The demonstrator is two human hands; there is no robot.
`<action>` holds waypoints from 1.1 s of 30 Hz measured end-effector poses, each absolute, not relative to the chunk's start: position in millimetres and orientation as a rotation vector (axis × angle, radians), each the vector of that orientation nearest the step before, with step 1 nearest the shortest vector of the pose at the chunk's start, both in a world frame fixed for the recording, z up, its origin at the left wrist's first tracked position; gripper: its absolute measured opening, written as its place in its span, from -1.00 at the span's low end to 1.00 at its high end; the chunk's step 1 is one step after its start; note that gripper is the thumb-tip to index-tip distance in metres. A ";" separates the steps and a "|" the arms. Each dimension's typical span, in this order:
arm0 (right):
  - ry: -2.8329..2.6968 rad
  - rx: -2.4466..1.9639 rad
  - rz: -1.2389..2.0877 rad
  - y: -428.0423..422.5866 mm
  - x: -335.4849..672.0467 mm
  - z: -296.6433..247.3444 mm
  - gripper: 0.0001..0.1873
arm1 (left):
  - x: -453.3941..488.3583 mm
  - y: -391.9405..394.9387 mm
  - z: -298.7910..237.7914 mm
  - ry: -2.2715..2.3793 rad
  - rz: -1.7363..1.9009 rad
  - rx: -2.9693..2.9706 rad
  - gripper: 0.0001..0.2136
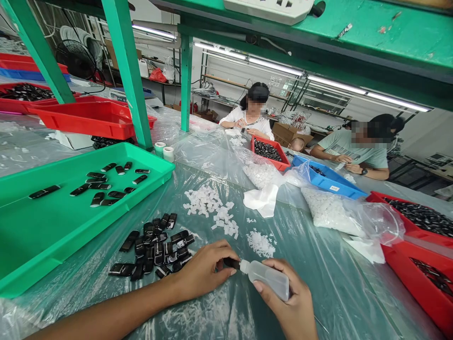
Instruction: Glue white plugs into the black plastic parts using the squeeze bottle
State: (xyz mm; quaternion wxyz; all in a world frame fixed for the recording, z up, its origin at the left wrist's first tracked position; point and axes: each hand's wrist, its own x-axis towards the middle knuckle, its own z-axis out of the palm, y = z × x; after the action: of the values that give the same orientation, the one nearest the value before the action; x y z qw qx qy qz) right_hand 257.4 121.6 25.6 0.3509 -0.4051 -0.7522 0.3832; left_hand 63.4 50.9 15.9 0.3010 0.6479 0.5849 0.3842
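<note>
My left hand (208, 267) is closed, pinching a small black plastic casing (231, 262) between thumb and fingers. A translucent squeeze bottle (269, 277) lies tilted in the grip of my right hand (292, 295). Its nozzle end meets the casing, though I cannot tell whether it touches or sits just in front. Left of my left hand is a pile of similar black casings (157, 250). Beyond my hands lie a heap of small white pieces (203, 200) and a smaller heap of finer white bits (261, 243).
A green tray (53, 245) with several black casings stands at left. Red trays (406, 264) of black parts line the right edge. Bags of white pieces (329, 212) and a blue tray (329, 182) lie beyond. Green posts (129, 71) rise at left; two people sit across the table.
</note>
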 end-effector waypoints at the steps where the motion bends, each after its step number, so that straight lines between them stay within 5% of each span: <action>1: -1.943 -1.050 0.998 121.5 257.2 25.9 -0.71 | 63.4 50.9 15.7 1.551 1.016 1.719 -0.87; 33: -2.096 -0.935 0.718 118.8 259.9 27.0 -0.74 | 66.0 51.3 17.0 1.546 0.986 1.739 -0.84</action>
State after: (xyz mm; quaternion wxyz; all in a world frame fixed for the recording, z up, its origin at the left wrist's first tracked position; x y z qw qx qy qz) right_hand 259.9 118.8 27.0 0.3600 -0.3628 -0.8131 0.2785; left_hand 66.0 51.3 17.0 0.3023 0.6560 0.5832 0.3717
